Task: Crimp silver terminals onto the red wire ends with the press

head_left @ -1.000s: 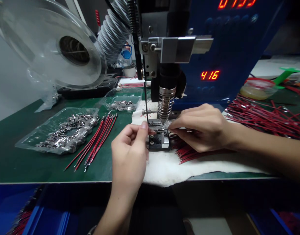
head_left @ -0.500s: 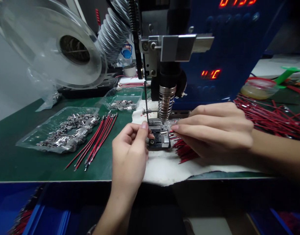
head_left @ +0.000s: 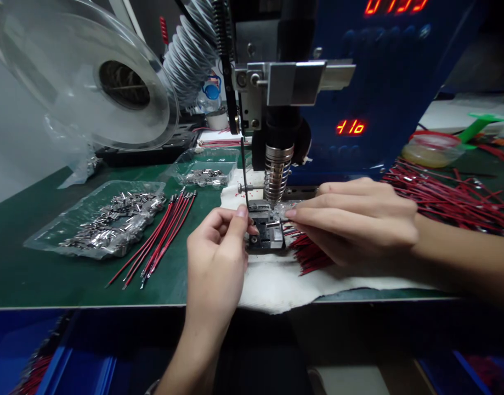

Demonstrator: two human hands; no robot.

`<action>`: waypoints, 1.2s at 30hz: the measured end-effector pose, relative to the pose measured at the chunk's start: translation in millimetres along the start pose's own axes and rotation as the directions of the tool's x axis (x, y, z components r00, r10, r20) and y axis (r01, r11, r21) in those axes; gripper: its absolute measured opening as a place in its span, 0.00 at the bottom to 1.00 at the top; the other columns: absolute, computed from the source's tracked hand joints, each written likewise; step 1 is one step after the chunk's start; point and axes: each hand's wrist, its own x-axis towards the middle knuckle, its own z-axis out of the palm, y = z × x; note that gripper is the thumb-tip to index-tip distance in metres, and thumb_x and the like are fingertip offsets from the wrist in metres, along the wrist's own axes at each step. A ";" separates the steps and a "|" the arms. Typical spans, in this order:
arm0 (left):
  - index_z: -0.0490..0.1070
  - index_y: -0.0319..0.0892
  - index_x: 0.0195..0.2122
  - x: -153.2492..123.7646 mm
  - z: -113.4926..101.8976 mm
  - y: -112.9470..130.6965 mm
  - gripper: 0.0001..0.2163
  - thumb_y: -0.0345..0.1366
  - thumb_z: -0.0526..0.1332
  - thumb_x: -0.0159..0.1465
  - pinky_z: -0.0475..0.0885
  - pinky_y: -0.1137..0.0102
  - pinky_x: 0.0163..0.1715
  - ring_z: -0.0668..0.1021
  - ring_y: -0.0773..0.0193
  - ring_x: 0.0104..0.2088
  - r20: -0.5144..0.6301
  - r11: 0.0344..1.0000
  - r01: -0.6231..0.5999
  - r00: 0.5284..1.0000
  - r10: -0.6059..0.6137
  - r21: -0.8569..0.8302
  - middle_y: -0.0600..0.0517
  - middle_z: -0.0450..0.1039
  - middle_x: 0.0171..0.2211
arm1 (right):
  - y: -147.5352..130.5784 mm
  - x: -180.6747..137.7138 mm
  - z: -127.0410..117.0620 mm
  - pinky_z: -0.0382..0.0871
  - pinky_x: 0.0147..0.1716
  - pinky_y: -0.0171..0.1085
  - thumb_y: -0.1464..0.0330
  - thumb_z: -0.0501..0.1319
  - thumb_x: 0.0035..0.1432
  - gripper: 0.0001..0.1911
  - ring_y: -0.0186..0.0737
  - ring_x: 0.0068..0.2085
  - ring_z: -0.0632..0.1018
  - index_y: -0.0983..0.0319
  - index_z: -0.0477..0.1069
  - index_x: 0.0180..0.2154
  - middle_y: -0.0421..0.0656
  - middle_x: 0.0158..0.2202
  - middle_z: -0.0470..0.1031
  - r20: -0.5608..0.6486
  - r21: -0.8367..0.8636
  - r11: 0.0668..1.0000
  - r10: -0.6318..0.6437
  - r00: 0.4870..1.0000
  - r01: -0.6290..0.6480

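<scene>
My right hand (head_left: 354, 219) is closed in a pinch on a thin wire with a silvery metal terminal (head_left: 273, 224) at its end. The terminal lies over the small black metal fixture (head_left: 266, 238), below the spring-wrapped tip (head_left: 276, 175) of the machine. At the fixture's left side my left hand (head_left: 216, 252) has thumb and forefinger pressed together; whatever is between them is too small to make out. Under my right hand a bundle of red wires (head_left: 311, 258) rests on a white cloth (head_left: 272, 285).
Clear plastic trays of small metal parts (head_left: 112, 225) stand on the green table (head_left: 41, 203) at left, beside a row of red wires (head_left: 165, 236). A big clear reel (head_left: 79, 71) hangs upper left. The blue machine housing (head_left: 383, 82) rises behind; more red wires (head_left: 449, 203) lie right.
My right hand has shifted slightly left, and the terminal sits a little further left over the fixture. The lower red display reads differently. My left hand stays at the fixture.
</scene>
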 end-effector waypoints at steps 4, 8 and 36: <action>0.69 0.39 0.27 0.4 0.6 0.9 0.13 0.42 0.64 0.62 0.56 0.77 0.14 0.61 0.76 0.15 0.004 1.000 0.003 1.000 -0.003 0.005 0.56 0.65 0.21 | 0.5 2.6 1.1 0.68 0.24 0.37 0.75 0.64 0.57 0.09 0.34 0.26 0.74 0.62 0.74 0.41 0.44 0.33 0.80 0.016 0.019 1.000 -0.004 1.000 0.004; 0.69 0.39 0.26 1.4 1.2 1.6 0.12 0.41 0.64 0.61 0.55 0.77 0.14 0.61 0.76 0.15 0.000 1.000 -0.002 1.000 0.002 0.003 0.56 0.65 0.21 | 1.4 2.6 2.6 0.68 0.24 0.37 0.75 0.63 0.57 0.08 0.34 0.26 0.73 0.61 0.74 0.40 0.43 0.32 0.80 0.011 0.025 1.000 -0.019 1.000 0.018; 0.69 0.39 0.26 -1.0 1.1 3.2 0.11 0.40 0.65 0.61 0.55 0.77 0.13 0.59 0.76 0.15 0.002 1.000 0.006 1.000 -0.006 -0.006 0.53 0.68 0.24 | 1.2 11.4 0.8 0.68 0.20 0.33 0.76 0.63 0.53 0.04 0.34 0.23 0.78 0.63 0.76 0.31 0.42 0.26 0.81 0.110 0.086 0.959 0.259 0.960 -0.269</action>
